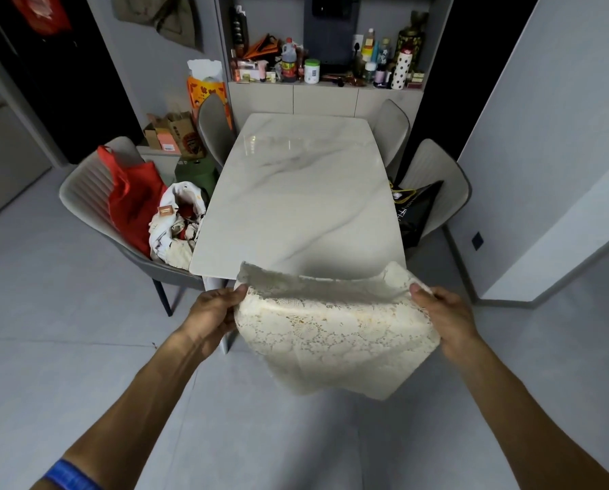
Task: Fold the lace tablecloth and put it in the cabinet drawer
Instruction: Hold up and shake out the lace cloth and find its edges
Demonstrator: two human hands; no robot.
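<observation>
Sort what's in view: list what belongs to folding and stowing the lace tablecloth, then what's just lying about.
Part of the job:
- lace tablecloth, held in the air off the table
- left hand and right hand, each pinching an upper corner
- cabinet behind the table

Lying about:
- marble table
- red bag on a chair
- black bag
- bottles on the cabinet top

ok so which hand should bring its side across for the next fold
Either, slightly the right hand: both pinch top corners of the cream lace tablecloth level and held in the air, and the cloth hangs longer on the right.
</observation>
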